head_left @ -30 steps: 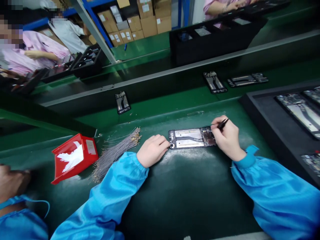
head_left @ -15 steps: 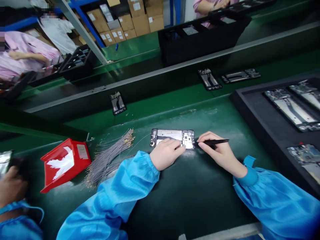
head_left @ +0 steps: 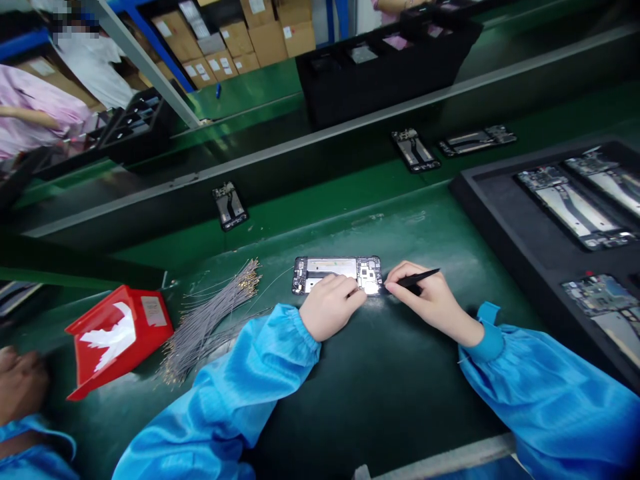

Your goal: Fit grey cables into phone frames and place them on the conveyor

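A phone frame (head_left: 325, 269) with its inner board exposed lies flat on the dark green mat. My left hand (head_left: 331, 308) rests on its near edge, fingers curled and pressing down on it. My right hand (head_left: 431, 301) is closed round black tweezers (head_left: 419, 278), whose tip touches the frame's right end. Both arms wear blue sleeves. A bundle of thin grey cables with gold ends (head_left: 214, 317) lies just left of my left arm.
A red bin (head_left: 117, 335) stands at the left. A black tray (head_left: 505, 200) with more phone frames fills the right. Loose phone frames (head_left: 229, 206) lie on the green conveyor behind. A co-worker's hand (head_left: 20, 383) shows at far left; other people work across the line.
The phone frame has slid to the left and my left hand now lies over its near edge. My right hand lowered the tweezers to the frame's right end.
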`<move>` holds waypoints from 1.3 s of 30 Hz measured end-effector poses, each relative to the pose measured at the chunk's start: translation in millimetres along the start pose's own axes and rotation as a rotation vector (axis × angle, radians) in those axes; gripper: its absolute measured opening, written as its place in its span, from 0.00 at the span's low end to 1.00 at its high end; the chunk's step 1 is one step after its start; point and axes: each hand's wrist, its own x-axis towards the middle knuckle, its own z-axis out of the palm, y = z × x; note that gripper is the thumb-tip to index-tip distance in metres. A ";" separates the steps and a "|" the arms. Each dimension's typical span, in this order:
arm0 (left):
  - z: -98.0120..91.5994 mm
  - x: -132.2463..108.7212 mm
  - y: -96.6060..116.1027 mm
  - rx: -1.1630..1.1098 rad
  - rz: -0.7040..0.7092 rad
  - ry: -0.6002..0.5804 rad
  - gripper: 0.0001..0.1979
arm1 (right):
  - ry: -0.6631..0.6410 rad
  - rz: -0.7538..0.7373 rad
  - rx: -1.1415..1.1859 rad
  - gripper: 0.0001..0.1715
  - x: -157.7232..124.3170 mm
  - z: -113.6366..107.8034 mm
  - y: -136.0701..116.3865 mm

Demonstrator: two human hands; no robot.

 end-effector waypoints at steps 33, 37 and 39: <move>5.5 9.1 -1.5 -0.291 -0.190 -0.014 0.07 | -0.117 -0.281 -0.322 0.12 17.0 -6.7 9.5; 5.7 10.5 -1.4 -0.314 -0.217 -0.008 0.07 | -0.209 -0.327 -0.361 0.16 18.7 -1.4 10.7; 5.6 10.7 -1.5 -0.323 -0.219 -0.006 0.07 | -0.224 -0.308 -0.370 0.16 19.2 0.3 9.8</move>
